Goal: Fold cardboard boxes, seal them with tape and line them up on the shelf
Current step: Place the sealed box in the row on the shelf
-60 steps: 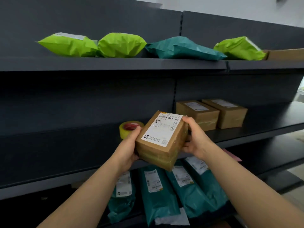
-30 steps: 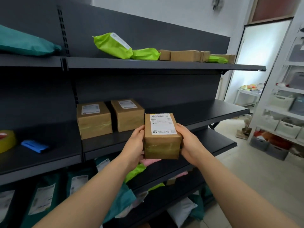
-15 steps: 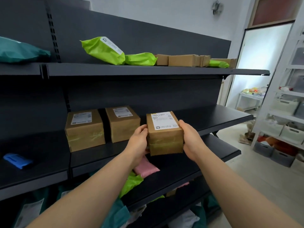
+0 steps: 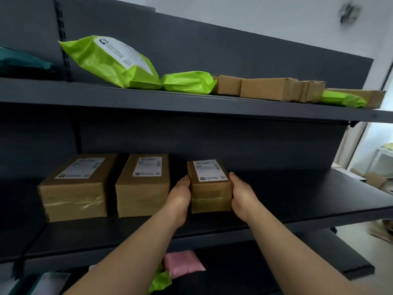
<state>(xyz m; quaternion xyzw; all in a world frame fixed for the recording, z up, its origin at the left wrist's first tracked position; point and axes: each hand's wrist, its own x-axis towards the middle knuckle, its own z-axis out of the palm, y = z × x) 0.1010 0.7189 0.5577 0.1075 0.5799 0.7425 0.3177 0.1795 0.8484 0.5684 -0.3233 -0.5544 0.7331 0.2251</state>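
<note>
Dark metal shelving filled the view, with a pale wall above it and a bright room off to the right.

Top shelf (image 4: 191,103): a teal bag (image 4: 23,62) lay at the far left. A large green bag (image 4: 112,62) with a white label came next, and a small green bag (image 4: 188,81) touched its right end. Flat cartons (image 4: 270,88) followed in a row. A third green bag (image 4: 342,99) lay at the right end, in front of another carton.

Middle shelf (image 4: 297,194): three taped brown boxes stood in a row, labels up. The left box (image 4: 74,188) and the middle box (image 4: 142,186) stood just beside each other with a narrow gap between them. The right box (image 4: 209,188) sat apart from the middle box, its base appearing to rest on the shelf.

Left hand (image 4: 179,196): it occupied the gap between the middle and right boxes and gripped the left side of the right box.

Right hand (image 4: 242,194): it gripped the opposite side of the same box, thumb at the top edge. Most fingers of both hands were hidden behind the box.

Lower shelf: a pink bag (image 4: 182,262) lay between the forearms, with a green scrap (image 4: 159,279) just beside it at lower left.
</note>
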